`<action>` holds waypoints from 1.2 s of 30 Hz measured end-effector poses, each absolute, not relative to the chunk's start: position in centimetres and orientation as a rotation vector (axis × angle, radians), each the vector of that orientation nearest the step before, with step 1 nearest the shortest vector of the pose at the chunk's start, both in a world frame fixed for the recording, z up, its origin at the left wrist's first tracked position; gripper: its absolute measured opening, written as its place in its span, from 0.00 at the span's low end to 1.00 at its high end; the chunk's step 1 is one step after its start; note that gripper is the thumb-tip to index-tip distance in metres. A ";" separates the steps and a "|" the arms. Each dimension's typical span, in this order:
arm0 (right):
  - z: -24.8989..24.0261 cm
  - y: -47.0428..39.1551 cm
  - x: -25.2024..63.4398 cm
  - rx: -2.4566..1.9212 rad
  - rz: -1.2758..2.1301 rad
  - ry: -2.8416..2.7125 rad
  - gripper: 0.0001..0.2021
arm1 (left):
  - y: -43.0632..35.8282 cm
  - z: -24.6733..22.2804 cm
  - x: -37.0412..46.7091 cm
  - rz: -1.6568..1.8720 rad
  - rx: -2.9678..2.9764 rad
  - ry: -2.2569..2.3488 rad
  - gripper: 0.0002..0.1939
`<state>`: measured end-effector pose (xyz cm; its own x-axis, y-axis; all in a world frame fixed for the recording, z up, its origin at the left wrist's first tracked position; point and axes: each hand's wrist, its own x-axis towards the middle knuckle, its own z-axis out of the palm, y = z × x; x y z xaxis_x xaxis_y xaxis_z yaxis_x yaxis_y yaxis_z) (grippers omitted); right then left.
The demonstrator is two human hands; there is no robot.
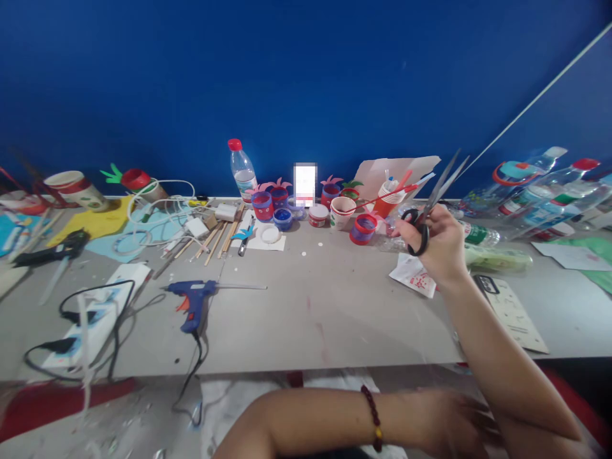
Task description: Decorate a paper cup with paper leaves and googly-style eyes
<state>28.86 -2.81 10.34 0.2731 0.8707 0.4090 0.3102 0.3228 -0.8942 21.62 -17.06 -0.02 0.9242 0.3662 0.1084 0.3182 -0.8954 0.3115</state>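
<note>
My right hand is raised over the right side of the table, closed around the black handles of a pair of scissors. The blades point up and slightly apart. Below the hand lies a white paper packet with red print. A red and purple ring-shaped cup piece stands to its left. My left hand reaches across in front of the table edge, near my right forearm, with a dark red bead bracelet at the wrist. Motion smears its fingers, and whether it holds anything is unclear.
A blue glue gun lies on the left beside a white power strip with cables. Paint pots, paper cups and a bottle line the back. Plastic bottles and a phone are on the right.
</note>
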 end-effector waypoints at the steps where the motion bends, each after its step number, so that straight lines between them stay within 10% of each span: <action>1: 10.3 -2.9 28.9 -1.235 0.550 -1.288 0.18 | -16.8 -0.1 21.0 0.261 2.778 0.510 0.26; 16: 8.8 -1.7 29.3 -1.260 0.625 -1.274 0.16 | -8.4 -3.8 2.8 0.314 2.536 1.681 0.42; 36: 8.0 -2.3 29.5 -1.264 0.658 -1.156 0.17 | -9.2 -1.0 14.2 0.147 2.495 1.159 0.49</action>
